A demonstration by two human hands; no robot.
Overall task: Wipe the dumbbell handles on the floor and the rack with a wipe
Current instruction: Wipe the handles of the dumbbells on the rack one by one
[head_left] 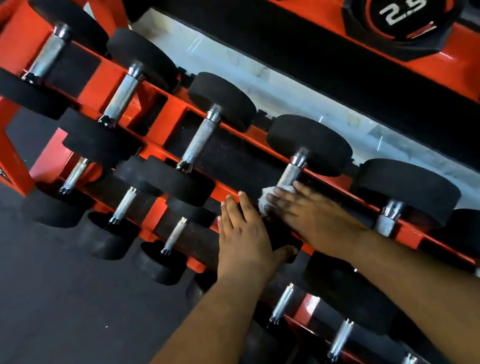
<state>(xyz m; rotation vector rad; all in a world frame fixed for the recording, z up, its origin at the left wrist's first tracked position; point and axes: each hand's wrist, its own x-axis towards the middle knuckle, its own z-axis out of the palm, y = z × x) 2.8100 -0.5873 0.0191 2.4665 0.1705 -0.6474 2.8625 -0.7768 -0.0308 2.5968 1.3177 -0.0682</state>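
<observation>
wipe (267,202) under right hand (310,218) fingers, on dumbbell handle (289,174).

One view only, from the person's head, looking forward and steeply down along both forearms. It sits close: the arms enter from the bottom edge and the hands meet near the frame's middle. The picture is tilted, so the rack (160,122) runs as a slant from upper left to lower right. Beyond the fingers (236,206) of the left hand (243,241) and the right hand (310,218) lie the rack's rows of dumbbells; farther past them a pale strip of floor and a second rack fill the upper right. Left of the fingers, dark floor (32,309) takes the lower left corner. The wide lens bends the edges.
</observation>
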